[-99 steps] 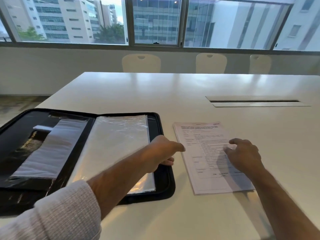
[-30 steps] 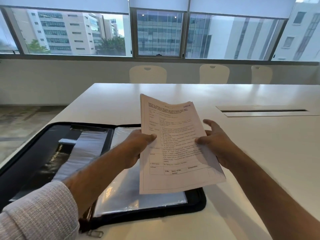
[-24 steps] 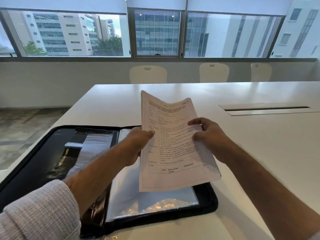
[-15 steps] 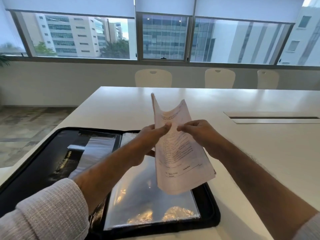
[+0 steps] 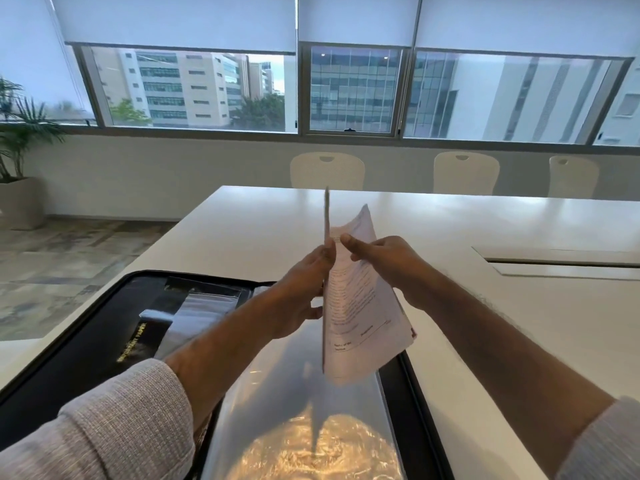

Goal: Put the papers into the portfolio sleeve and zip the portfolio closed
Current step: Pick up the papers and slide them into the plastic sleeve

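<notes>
1. White tabletop (image 5: 242, 237) fills my view, with a window wall behind it.
2. My left hand (image 5: 304, 289) is closed on the papers (image 5: 360, 306), thumb and fingers pinching their left edge near the top.
3. My right hand (image 5: 384, 261) is closed on the same papers, fingertips pinching the upper edge just beside the left thumb.
4. I hold the papers upright in the air, turned almost edge-on to me, printed side facing right, the sheets curling apart at the top.
5. They hang over the clear sleeve (image 5: 311, 410) on the right half of the open black portfolio (image 5: 104, 334), not touching it that I can tell.
6. That portfolio lies flat on the table's near left corner, with gold lettering on its left panel.
7. Beyond the table stand three pale chairs (image 5: 327, 169); a potted plant (image 5: 17, 133) stands by the window at far left.
</notes>
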